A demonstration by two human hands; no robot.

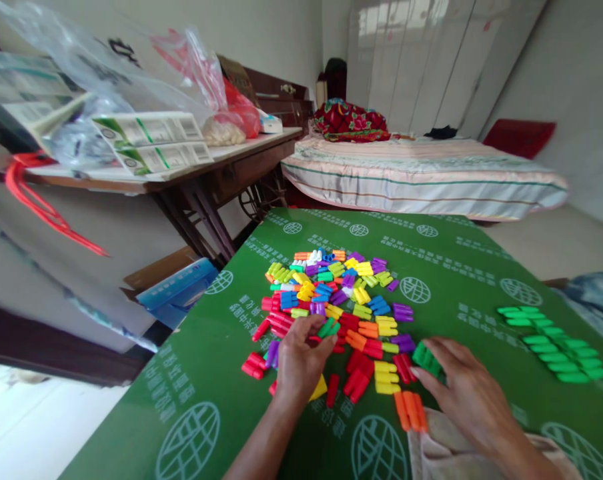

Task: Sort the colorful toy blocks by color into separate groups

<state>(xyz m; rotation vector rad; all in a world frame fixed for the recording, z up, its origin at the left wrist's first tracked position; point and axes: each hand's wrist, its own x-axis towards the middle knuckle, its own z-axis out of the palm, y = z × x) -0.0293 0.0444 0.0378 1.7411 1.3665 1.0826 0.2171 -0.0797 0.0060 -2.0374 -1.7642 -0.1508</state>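
Note:
On the green board lies a spread of bullet-shaped plastic toy blocks [360,311] in red, yellow, blue, purple, orange and green. My left hand [301,360] is over the near side of the spread, closed on a small green toy block [328,327] between thumb and fingers. At the right edge of the spread, my right hand [469,390] grips green toy blocks [426,361] with thumb and fingertips. Close below them are joined orange blocks [410,411]. Farther right, several green blocks [561,353] lie grouped together, apart from the mixed colours.
The green tabletop [241,413] carries white globe prints and lettering. A beige cloth [436,450] lies under my right forearm. To the left stands a sewing-machine table [231,163] with boxes [151,137] and plastic bags. Beyond the board is a bed [421,170].

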